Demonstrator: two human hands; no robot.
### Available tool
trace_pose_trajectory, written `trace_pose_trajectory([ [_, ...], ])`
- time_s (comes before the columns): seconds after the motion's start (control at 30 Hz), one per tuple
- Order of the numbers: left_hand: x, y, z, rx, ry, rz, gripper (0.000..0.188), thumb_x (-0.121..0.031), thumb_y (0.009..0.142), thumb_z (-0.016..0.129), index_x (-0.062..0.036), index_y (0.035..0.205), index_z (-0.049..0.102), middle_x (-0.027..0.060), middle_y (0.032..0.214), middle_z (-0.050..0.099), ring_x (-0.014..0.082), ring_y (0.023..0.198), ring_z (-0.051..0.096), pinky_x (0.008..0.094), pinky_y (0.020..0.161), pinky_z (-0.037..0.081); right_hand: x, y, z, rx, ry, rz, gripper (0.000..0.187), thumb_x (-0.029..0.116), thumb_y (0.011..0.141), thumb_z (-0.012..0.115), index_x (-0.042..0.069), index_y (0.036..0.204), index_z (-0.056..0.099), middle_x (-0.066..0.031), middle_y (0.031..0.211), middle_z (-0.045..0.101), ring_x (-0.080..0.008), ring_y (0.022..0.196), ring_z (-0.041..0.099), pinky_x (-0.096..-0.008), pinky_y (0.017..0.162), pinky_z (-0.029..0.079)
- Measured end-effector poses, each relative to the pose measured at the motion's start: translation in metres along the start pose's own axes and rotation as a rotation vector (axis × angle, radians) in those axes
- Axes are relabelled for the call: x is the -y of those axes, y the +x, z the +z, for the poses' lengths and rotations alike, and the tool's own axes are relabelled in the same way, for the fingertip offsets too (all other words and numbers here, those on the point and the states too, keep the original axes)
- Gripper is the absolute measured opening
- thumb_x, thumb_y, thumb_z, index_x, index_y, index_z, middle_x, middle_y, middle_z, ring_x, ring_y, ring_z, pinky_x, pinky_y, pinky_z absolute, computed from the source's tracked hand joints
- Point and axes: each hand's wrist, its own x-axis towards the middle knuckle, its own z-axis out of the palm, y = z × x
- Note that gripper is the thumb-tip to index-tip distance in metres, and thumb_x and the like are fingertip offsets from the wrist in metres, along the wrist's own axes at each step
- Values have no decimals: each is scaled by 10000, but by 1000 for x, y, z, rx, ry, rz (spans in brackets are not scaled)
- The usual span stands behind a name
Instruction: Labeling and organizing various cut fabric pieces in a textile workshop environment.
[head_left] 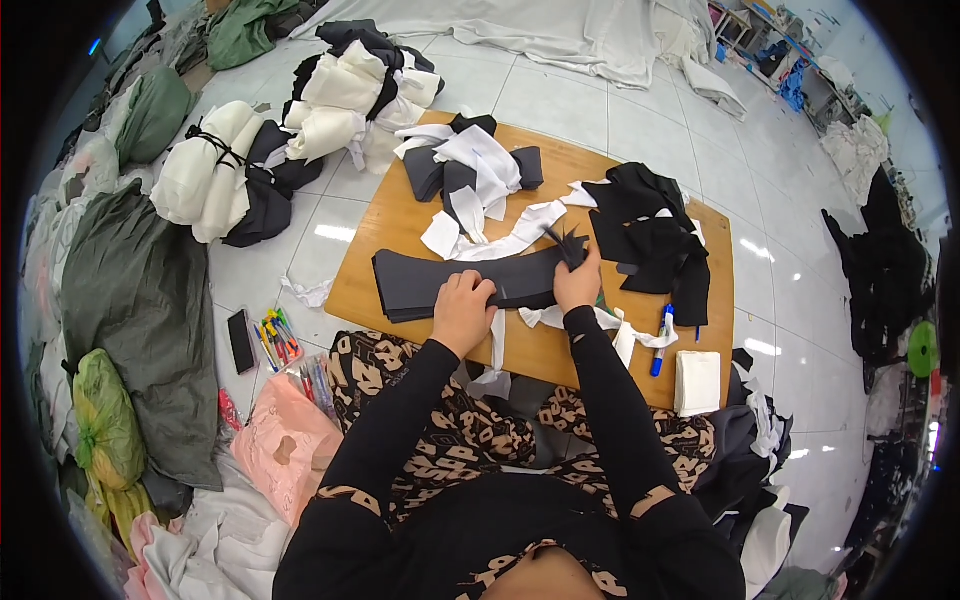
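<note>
A stack of dark grey fabric pieces [405, 285], long and slightly curved, lies across a low wooden table [350, 293] in front of me. My left hand [464, 312] bears down on the middle of the stack with bent fingers, gripping its near edge. At the right end, my right hand [578, 282] is closed round the pieces, and their bent-up ends [570, 245] fan out above the fingers. White fabric scraps [510, 232] lie just beyond the stack. To the right is a loose pile of black fabric pieces [650, 225].
Rolled dark and white fabric bundles [470, 165] sit at the table's far side. A blue marker [662, 345] and a folded white cloth [697, 382] lie at its right. On the tiled floor at left are a phone [241, 341], pens [277, 338] and tied fabric bundles [205, 185].
</note>
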Motion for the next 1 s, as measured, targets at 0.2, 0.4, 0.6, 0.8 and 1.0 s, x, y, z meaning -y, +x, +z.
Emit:
trace_pose_trajectory([
  [0.2,-2,68,22,-4,-142,-165,232,-264,774,726,-56,845,652,143,866,618,335,868,604,424,739,491,-51,20,14,133,250,214,408,194,755,717,-49,1066,611,-231,1009,667,-362,943,648,-388,826,494],
  [0.4,3,122,77,129,277,-161,214,-258,799,665,-55,862,692,160,883,657,309,862,625,417,744,505,-69,32,25,180,279,360,410,303,880,600,-67,1051,637,-254,1031,661,-378,999,627,-415,842,479],
  [0.6,-4,129,58,-91,-20,-79,166,-215,823,647,-50,840,655,144,868,619,341,850,614,433,736,500,-75,39,16,227,308,407,369,235,875,578,-70,1077,625,-255,1041,660,-380,1000,629,-398,845,484],
  [0.8,8,108,94,79,209,-148,163,-176,810,639,-18,848,651,143,899,612,332,911,601,429,776,501,-18,18,3,203,156,308,394,201,831,625,-59,1127,608,-249,1111,643,-377,1060,611,-399,901,476],
  [1.0,-21,118,62,47,-213,139,366,-223,718,771,-35,1010,655,143,1081,614,328,1056,569,421,909,472,-68,38,1,170,207,209,465,214,830,651,-70,1191,583,-258,1174,617,-371,1119,586,-388,950,458],
])
